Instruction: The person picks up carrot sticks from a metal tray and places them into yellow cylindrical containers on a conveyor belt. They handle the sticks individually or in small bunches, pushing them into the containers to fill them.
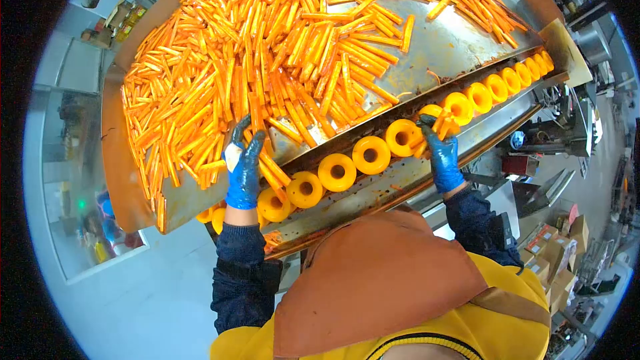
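Observation:
My left hand (245,167), in a blue glove, is at the near edge of a heap of long, glossy orange sticks (267,40). Its fingers and thumb are closed around a few sticks (272,172), whose ends jut over the tray edge toward the yellow rings; part of the grip is hidden. My right hand (443,160), also gloved in blue, grips a small bunch of orange sticks (443,123) above the row of yellow rings. Thick yellow rings with dark centre holes, such as the ring (371,155) between my hands, line the trough along the tray's near side.
A wide metal tray (460,37) bears the heap, with its side wall (120,167) at left. Below the rings runs a metal ledge (373,197) with orange scraps. Cardboard boxes (557,253) stand at lower right. A brown apron (380,280) covers my front.

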{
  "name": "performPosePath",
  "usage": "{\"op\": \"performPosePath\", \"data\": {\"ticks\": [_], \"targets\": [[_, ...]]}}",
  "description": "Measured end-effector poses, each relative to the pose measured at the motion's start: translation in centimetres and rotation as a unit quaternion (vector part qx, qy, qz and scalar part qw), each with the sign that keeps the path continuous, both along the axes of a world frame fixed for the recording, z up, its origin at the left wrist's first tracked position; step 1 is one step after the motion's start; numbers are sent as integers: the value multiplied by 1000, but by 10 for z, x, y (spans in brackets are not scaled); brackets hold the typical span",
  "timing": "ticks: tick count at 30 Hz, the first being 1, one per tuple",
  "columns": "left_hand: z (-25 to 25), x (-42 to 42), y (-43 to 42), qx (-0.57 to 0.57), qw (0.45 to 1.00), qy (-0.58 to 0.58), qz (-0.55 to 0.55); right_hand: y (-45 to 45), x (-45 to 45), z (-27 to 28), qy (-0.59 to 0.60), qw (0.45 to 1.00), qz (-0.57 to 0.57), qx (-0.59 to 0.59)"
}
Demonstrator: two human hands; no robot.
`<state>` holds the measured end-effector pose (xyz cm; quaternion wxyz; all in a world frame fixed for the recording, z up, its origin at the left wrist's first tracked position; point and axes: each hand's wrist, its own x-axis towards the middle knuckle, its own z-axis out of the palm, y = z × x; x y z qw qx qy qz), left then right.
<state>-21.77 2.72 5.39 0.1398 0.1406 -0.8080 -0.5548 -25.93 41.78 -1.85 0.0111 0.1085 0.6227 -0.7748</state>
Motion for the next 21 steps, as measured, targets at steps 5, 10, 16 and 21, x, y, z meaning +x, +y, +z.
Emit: {"op": "performPosePath", "data": {"ticks": [5, 10, 16, 21], "targets": [[-1, 36, 16, 98, 995, -30, 9, -27, 15, 27, -55, 992, 96, 59], [-11, 69, 6, 71, 997, -42, -13, -30, 11, -24, -26, 982, 57, 179], [-9, 107, 1, 100, 993, -56, -10, 7, 3, -31, 54, 893, 42, 446], [-11, 125, -7, 10, 998, -54, -24, -7, 4, -14, 131, 876, 61, 460]]}}
